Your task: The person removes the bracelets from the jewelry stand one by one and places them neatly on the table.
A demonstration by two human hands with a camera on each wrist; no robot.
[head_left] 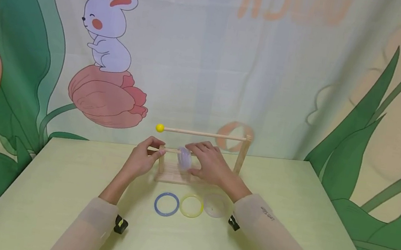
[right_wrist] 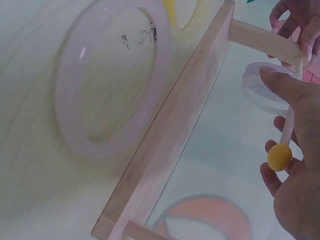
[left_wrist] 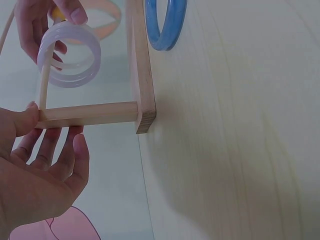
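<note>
Several pale lilac bangles (head_left: 184, 160) hang together on the lower rod of a wooden stand (head_left: 167, 177). My right hand (head_left: 211, 165) holds them from the right, its thumb (right_wrist: 280, 85) against a rim and its fingers partly hidden behind the rod. A yellow ball (right_wrist: 279, 157) caps that rod's free end. At the other end, my left hand (left_wrist: 47, 170) grips the top of the stand's short post (left_wrist: 90, 115), thumb on one side and fingers on the other.
Before the stand a blue bangle (head_left: 156, 202), a yellow bangle (head_left: 190, 216) and a pale bangle (head_left: 214, 216) lie in a row on the table (head_left: 182, 247). Above my hands runs the upper rod (head_left: 203, 134), tipped by a yellow ball (head_left: 160, 128). A printed curtain (head_left: 180, 53) stands behind.
</note>
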